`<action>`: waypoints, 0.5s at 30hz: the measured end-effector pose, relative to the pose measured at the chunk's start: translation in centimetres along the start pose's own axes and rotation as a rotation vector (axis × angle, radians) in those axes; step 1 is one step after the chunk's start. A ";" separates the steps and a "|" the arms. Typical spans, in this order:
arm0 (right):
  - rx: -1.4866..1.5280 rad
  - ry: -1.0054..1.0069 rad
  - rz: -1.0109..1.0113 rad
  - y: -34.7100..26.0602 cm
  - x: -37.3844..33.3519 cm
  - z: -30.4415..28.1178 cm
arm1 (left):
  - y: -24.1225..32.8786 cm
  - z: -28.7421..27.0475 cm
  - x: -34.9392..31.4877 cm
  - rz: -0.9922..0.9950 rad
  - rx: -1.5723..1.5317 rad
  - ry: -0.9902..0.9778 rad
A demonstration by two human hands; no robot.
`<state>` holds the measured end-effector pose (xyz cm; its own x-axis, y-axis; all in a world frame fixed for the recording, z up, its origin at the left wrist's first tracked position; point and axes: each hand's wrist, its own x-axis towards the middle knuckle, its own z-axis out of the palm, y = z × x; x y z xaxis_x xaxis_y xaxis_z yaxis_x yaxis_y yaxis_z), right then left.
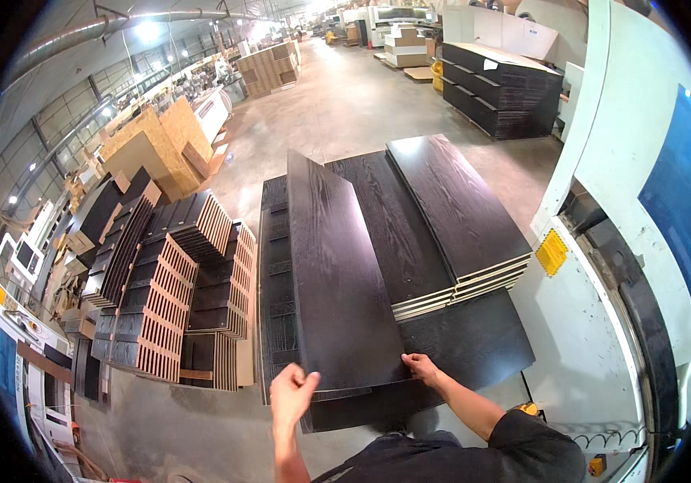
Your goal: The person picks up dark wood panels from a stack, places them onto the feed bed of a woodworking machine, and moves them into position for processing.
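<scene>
The right hand's fingers pinched the near right corner of 1 long, black, wood-grained rectangular panel. The left hand was curled at its near left corner; I could not tell whether those fingers gripped it. The panel lay aslant over other dark boards, left of a stack of black panels with pale edges. Farther left stood piles of black boards with tan edges; at right, a pale metal machine housing.
</scene>
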<state>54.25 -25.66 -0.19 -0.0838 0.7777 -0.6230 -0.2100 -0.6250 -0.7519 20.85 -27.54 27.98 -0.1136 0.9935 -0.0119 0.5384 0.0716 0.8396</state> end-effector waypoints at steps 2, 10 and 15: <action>-0.008 -0.012 0.006 0.5 -1.2 0.0 | 4.3 1.4 -1.7 0.129 0.022 -0.093; -0.352 0.152 -0.070 7.4 -4.7 -4.8 | 13.7 9.8 -8.0 0.358 0.065 -0.282; -0.462 -0.140 -0.764 0.7 -18.5 0.1 | 15.1 11.8 -10.4 0.400 0.100 -0.220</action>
<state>55.54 -40.45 10.82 -0.2066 0.9742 0.0910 0.1526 0.1240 -0.9805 40.02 -35.70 34.39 0.2935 0.9393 0.1776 0.5833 -0.3232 0.7452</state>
